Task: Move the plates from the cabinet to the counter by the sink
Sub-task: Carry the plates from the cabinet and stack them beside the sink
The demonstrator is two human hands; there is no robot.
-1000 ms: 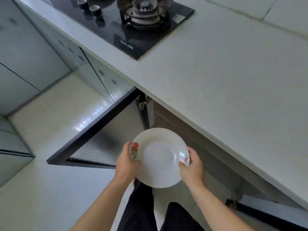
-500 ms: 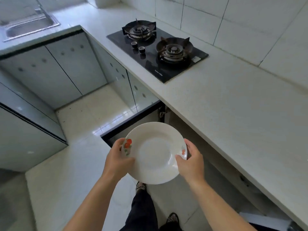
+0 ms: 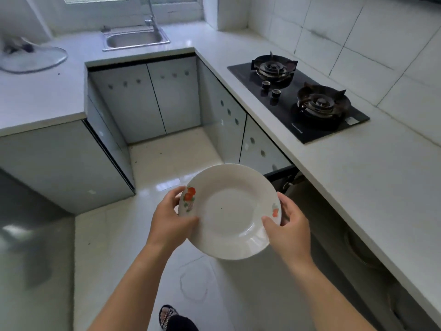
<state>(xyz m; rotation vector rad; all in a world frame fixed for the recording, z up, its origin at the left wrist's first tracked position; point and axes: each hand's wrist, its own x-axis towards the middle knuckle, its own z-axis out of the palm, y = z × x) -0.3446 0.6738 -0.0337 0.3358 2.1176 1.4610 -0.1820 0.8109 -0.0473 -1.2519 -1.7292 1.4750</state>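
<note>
Midway: gripping one plate (image 3: 229, 211) with left hand (image 3: 170, 218) and right hand (image 3: 290, 223), clear of the cabinet (image 3: 334, 235), well short of the table (image 3: 186, 37) by the sink (image 3: 136, 39); yet to set down.

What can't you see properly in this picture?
All in the head view:
- Fingers of the left hand and right hand: partly hidden under the plate.
- Inside the open cabinet: dark, under the counter.
- The round thing left of the sink: blurred.
- The tap: top cut off by the edge.
</note>
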